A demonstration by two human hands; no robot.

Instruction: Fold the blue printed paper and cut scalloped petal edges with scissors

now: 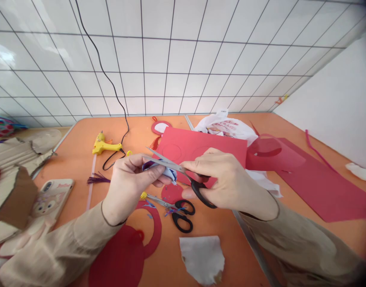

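My left hand [132, 185] pinches a small folded piece, white with dark blue and purple patterning [170, 173]; whether it is paper or cloth I cannot tell. In my right hand [227, 179] is a pair of black-handled scissors [197, 187]. Their blades are parted and lie across the top of the folded piece. Below my hands, a second pair of black-handled scissors [183, 222] rests on the table among blue and purple scraps. Beside it are a red paper ring [156, 231] and a large red paper disc [118, 259].
A yellow glue gun [106, 145] with a black cord stands at the back left. Red sheets [317, 179] and a white plastic bag [227, 125] lie behind and right. Cardboard [14, 191] and a phone [53, 197] are at left. A whitish scrap [202, 259] sits near the front.
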